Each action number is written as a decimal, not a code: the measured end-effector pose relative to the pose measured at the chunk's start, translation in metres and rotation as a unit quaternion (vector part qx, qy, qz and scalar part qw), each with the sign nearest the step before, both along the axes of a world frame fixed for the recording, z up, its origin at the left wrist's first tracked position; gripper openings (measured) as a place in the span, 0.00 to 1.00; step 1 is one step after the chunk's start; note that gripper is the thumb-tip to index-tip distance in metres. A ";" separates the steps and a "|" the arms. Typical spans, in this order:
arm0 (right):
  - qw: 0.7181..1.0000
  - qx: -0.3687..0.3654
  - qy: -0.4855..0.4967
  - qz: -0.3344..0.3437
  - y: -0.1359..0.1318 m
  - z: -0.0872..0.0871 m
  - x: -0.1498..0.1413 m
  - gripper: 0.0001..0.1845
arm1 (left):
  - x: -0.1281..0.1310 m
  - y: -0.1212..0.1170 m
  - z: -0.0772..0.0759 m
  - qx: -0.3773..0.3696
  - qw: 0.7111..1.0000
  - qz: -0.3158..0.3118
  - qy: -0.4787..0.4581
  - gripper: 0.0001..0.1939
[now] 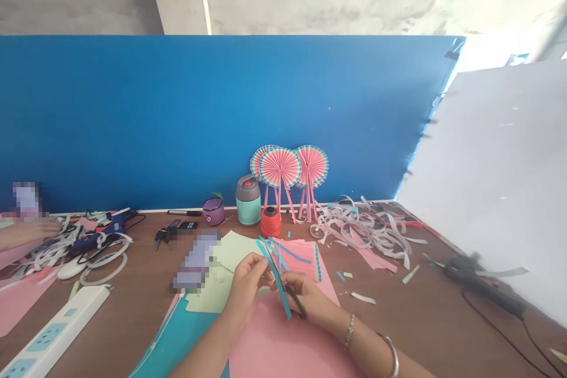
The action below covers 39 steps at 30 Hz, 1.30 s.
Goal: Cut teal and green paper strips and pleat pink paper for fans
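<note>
My left hand (246,283) pinches a blue paper strip (284,300) over the table. In my right hand (312,300) is a pair of scissors (299,306) with dark handles; the blades lie along the strip, and how far apart they are is hard to make out. Below both hands spreads a large pink paper sheet (283,345). Just beyond them lies a folded pink paper piece (296,255) with a blue-patterned edge and loose blue strips on it. Pale green paper (208,301) and a teal sheet (181,336) lie to the left.
Round pink paper fans (280,168) stand against the blue partition (199,112). Nearby are a teal jar (248,209), a red-orange container (270,224) and a purple cup (213,211). Curled paper scraps (376,230), a glue gun (481,286), a power strip (57,331) and another person's hand (33,230) flank me.
</note>
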State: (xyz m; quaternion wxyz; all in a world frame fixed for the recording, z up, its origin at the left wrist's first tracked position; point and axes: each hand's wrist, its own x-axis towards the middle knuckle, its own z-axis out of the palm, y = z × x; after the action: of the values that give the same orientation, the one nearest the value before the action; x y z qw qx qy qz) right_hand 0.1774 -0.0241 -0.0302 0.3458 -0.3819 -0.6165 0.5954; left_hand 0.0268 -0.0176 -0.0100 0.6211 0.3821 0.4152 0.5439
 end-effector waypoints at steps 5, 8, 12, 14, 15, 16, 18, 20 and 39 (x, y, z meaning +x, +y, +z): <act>1.000 0.002 -0.011 0.000 -0.001 0.003 0.000 0.13 | -0.001 0.002 -0.003 0.003 1.000 -0.002 -0.006 0.12; 1.000 0.003 -0.001 0.000 -0.001 0.001 0.000 0.12 | -0.002 0.003 -0.005 0.004 1.000 0.001 -0.004 0.12; 1.000 0.007 0.005 0.001 0.001 -0.003 0.000 0.10 | -0.001 0.002 -0.004 -0.001 1.000 0.002 -0.002 0.12; 1.000 0.004 0.006 0.002 0.002 -0.002 0.000 0.09 | -0.001 0.002 -0.003 -0.001 1.000 0.002 -0.006 0.12; 1.000 0.003 0.006 0.002 0.001 -0.002 0.000 0.08 | -0.001 0.002 -0.003 -0.001 1.000 0.002 -0.007 0.12; 1.000 0.003 0.006 0.001 0.001 -0.001 -0.001 0.08 | -0.001 0.002 -0.003 -0.001 1.000 0.003 -0.008 0.12; 1.000 0.005 0.008 -0.001 0.000 0.001 -0.001 0.07 | -0.001 0.002 -0.003 -0.003 1.000 0.004 -0.006 0.12; 1.000 0.003 0.012 -0.002 -0.001 0.002 -0.001 0.06 | -0.002 0.002 -0.003 -0.005 1.000 0.005 -0.003 0.12; 1.000 -0.010 -0.007 -0.014 0.000 0.001 -0.002 0.05 | -0.002 0.002 -0.002 -0.002 1.000 -0.001 0.004 0.11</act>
State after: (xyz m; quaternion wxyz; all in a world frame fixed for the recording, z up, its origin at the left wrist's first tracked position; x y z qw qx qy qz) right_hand 0.1751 -0.0246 -0.0294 0.3462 -0.3983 -0.6071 0.5940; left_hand 0.0247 -0.0161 -0.0116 0.6211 0.3835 0.4184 0.5405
